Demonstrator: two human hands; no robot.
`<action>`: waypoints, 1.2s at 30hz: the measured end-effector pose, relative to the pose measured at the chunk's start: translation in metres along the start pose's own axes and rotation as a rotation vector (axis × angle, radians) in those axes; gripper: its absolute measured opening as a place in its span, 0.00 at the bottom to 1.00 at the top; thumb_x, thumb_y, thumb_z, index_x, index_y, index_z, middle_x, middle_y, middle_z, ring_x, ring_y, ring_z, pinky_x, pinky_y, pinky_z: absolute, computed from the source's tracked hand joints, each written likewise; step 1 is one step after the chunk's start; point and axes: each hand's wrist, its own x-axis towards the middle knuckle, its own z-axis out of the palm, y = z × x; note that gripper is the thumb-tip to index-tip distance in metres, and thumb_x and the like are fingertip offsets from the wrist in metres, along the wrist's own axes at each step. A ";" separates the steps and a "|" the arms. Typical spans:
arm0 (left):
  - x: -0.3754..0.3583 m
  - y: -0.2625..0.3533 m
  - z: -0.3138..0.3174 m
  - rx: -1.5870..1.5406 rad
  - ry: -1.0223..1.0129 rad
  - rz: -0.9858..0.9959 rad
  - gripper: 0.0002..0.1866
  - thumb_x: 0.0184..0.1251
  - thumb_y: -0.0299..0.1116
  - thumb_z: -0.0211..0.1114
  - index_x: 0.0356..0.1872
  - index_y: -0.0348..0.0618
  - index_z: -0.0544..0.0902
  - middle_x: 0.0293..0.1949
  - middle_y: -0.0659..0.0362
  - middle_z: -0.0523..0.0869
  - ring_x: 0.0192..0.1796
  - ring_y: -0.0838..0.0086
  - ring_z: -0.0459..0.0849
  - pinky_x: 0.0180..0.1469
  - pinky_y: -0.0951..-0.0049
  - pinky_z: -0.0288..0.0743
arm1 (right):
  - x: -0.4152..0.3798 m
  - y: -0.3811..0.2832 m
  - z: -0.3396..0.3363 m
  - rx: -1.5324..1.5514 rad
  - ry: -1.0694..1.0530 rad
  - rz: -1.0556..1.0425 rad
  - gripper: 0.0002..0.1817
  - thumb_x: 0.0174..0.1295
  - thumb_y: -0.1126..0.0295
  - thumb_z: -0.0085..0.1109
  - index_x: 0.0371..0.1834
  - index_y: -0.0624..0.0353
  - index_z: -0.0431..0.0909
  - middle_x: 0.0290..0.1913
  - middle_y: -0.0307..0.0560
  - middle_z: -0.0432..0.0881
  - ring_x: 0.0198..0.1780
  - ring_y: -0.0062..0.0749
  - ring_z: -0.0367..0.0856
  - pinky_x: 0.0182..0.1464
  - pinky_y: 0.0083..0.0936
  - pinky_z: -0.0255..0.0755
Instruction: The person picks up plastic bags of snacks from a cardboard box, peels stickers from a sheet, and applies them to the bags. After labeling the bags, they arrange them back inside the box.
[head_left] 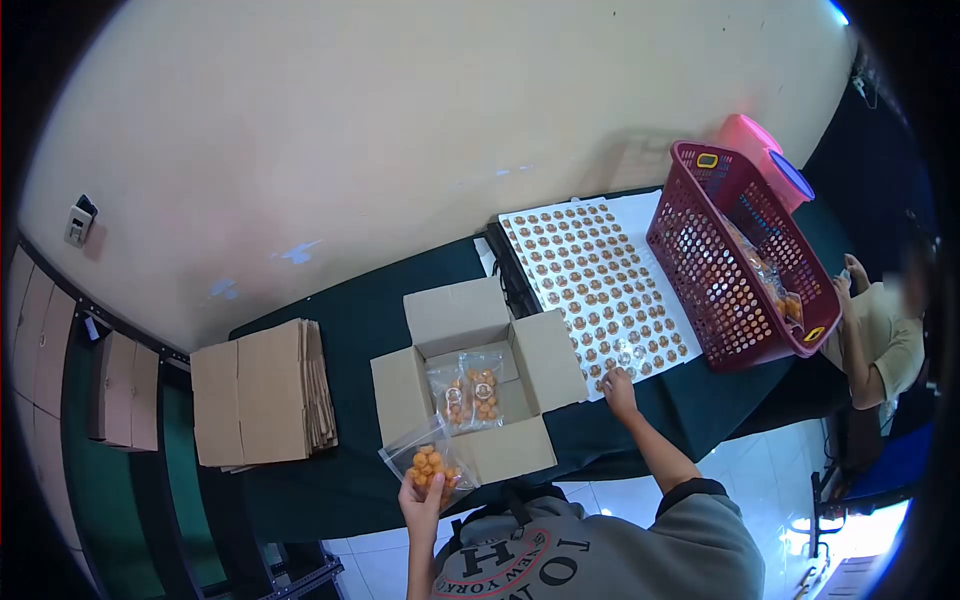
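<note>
My left hand [420,505] grips a clear plastic bag of orange balls [427,462] by its lower part, over the near-left corner of the open cardboard box [395,385]. Two similar bags [486,392], each bearing a round label, lie inside that box. To the right, my right hand [619,392] has its fingertips pinched together at the near edge of a white sheet of round stickers [590,285]. They press on a sticker there, partly hidden under the fingers. A few spots beside the fingertips have lost their stickers.
Flattened cardboard boxes [265,395] are stacked at the left of the dark green table. A maroon basket [715,260] with bagged goods stands at the right, by a pink container [752,140]. Another person [885,345] is beyond the basket.
</note>
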 end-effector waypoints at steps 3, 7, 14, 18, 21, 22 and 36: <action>0.001 0.001 -0.001 0.013 0.004 0.008 0.12 0.59 0.24 0.59 0.44 0.33 0.71 0.40 0.57 0.79 0.41 0.76 0.79 0.45 0.77 0.73 | 0.003 -0.004 0.004 0.003 0.065 0.052 0.04 0.49 0.76 0.53 0.24 0.63 0.69 0.28 0.55 0.72 0.35 0.50 0.72 0.40 0.40 0.65; 0.003 0.007 -0.004 0.008 0.003 -0.028 0.12 0.59 0.25 0.59 0.43 0.33 0.71 0.39 0.57 0.79 0.40 0.76 0.79 0.45 0.77 0.73 | 0.006 -0.018 -0.006 0.034 0.023 0.196 0.06 0.51 0.74 0.51 0.23 0.64 0.68 0.25 0.56 0.73 0.33 0.50 0.74 0.36 0.41 0.66; 0.013 -0.002 -0.006 0.004 -0.031 0.000 0.13 0.59 0.26 0.60 0.44 0.34 0.71 0.39 0.57 0.79 0.40 0.77 0.79 0.45 0.78 0.73 | 0.011 0.031 0.008 0.471 -0.094 0.337 0.11 0.57 0.65 0.41 0.27 0.61 0.69 0.22 0.49 0.76 0.29 0.41 0.77 0.34 0.33 0.68; 0.023 0.003 0.004 -0.080 -0.070 -0.050 0.16 0.60 0.27 0.59 0.48 0.33 0.71 0.41 0.58 0.79 0.42 0.78 0.78 0.45 0.79 0.72 | 0.024 -0.039 -0.041 1.087 -0.063 0.658 0.06 0.59 0.68 0.43 0.29 0.57 0.69 0.25 0.38 0.74 0.31 0.21 0.75 0.31 0.17 0.68; 0.029 0.017 0.016 -0.144 -0.118 -0.098 0.18 0.60 0.29 0.59 0.51 0.33 0.70 0.43 0.58 0.78 0.43 0.78 0.78 0.46 0.79 0.72 | 0.037 -0.126 -0.091 1.292 -0.165 0.555 0.04 0.56 0.76 0.52 0.34 0.58 0.70 0.31 0.39 0.76 0.31 0.18 0.74 0.35 0.15 0.70; 0.031 0.022 0.020 -0.118 -0.154 -0.123 0.18 0.60 0.28 0.59 0.50 0.33 0.70 0.43 0.57 0.79 0.43 0.78 0.78 0.46 0.78 0.72 | 0.039 -0.151 -0.102 1.358 -0.201 0.486 0.04 0.56 0.76 0.52 0.35 0.58 0.70 0.31 0.39 0.76 0.31 0.18 0.74 0.37 0.15 0.69; 0.056 0.054 0.052 -0.097 -0.287 -0.008 0.13 0.62 0.29 0.57 0.45 0.32 0.73 0.36 0.58 0.80 0.35 0.83 0.78 0.37 0.83 0.72 | 0.020 -0.323 -0.127 1.051 -0.275 -0.104 0.11 0.49 0.76 0.62 0.35 0.65 0.72 0.28 0.39 0.77 0.33 0.17 0.75 0.37 0.14 0.68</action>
